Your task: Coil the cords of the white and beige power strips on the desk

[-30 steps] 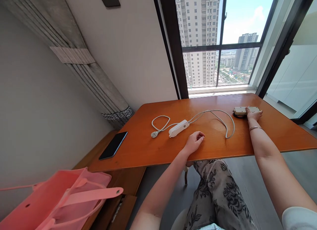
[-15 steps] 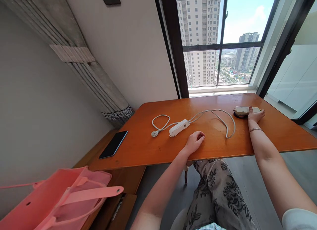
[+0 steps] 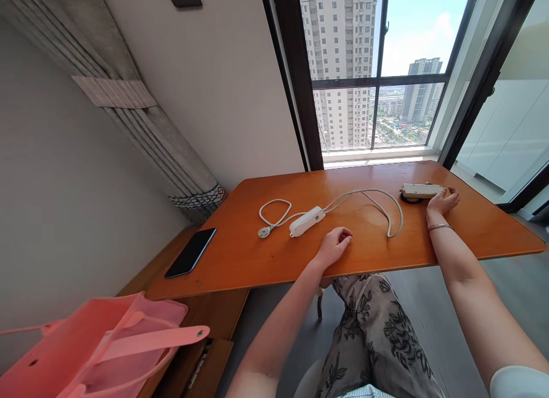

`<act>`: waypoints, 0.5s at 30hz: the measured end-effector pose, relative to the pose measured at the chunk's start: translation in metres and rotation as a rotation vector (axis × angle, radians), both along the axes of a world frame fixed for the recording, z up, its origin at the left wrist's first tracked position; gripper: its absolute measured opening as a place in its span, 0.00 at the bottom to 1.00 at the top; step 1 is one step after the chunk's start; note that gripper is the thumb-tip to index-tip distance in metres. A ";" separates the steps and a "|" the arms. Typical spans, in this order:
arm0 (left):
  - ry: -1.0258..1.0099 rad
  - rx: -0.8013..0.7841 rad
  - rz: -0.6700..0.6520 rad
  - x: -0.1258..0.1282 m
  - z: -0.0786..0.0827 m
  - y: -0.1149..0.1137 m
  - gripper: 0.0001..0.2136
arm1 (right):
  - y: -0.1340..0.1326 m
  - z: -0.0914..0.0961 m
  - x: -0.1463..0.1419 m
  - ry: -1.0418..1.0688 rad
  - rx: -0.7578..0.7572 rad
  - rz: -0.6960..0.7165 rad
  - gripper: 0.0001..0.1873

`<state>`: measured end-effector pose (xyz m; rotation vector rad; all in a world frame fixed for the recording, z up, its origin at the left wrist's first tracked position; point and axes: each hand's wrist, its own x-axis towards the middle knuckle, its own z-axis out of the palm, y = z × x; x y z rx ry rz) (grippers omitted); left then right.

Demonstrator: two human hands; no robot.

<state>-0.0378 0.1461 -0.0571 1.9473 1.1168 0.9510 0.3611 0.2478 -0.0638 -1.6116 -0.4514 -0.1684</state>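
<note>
My left hand (image 3: 335,244) rests on the orange wooden table (image 3: 266,261) near its front edge, fingers loosely curled with nothing in them. Just beyond it lies a white power strip (image 3: 306,222) with its grey cord (image 3: 386,206) looping right and its plug (image 3: 263,232) lying at the left. My right hand (image 3: 441,201) lies farther back on the right, fingers spread, beside a second white power strip (image 3: 421,190) that sits on a dark round object (image 3: 409,200). A bracelet circles my right wrist.
A black phone (image 3: 191,252) lies at the table's left corner. A pink tote bag (image 3: 103,346) stands at lower left on a lower wooden cabinet (image 3: 218,312). Behind the table are a large window, a grey curtain and a white wall. My patterned trousers show under the table.
My right hand has slid off the top of the far power strip to its right end and opened. The left hand has stayed put; the view shifted slightly.
</note>
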 end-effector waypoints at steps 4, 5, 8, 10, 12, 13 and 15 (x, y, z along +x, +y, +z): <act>0.014 0.002 -0.005 0.000 0.001 -0.002 0.06 | -0.008 0.006 -0.017 -0.156 0.019 -0.042 0.13; 0.018 0.002 -0.006 0.000 0.002 -0.002 0.06 | -0.010 0.008 -0.022 -0.238 0.021 -0.016 0.13; 0.040 0.014 0.000 0.000 0.002 -0.003 0.06 | -0.014 0.010 -0.040 -0.482 0.044 0.147 0.13; 0.063 0.029 0.007 0.000 0.002 -0.003 0.06 | -0.015 0.010 -0.053 -0.571 0.083 0.291 0.13; 0.087 0.043 0.005 0.000 0.003 -0.004 0.06 | -0.015 0.007 -0.067 -0.570 0.123 0.463 0.13; 0.097 0.048 0.002 0.001 0.003 -0.004 0.06 | -0.015 0.005 -0.074 -0.534 0.125 0.562 0.14; 0.111 0.055 -0.002 0.001 0.003 -0.005 0.06 | -0.014 -0.001 -0.086 -0.427 0.061 0.778 0.17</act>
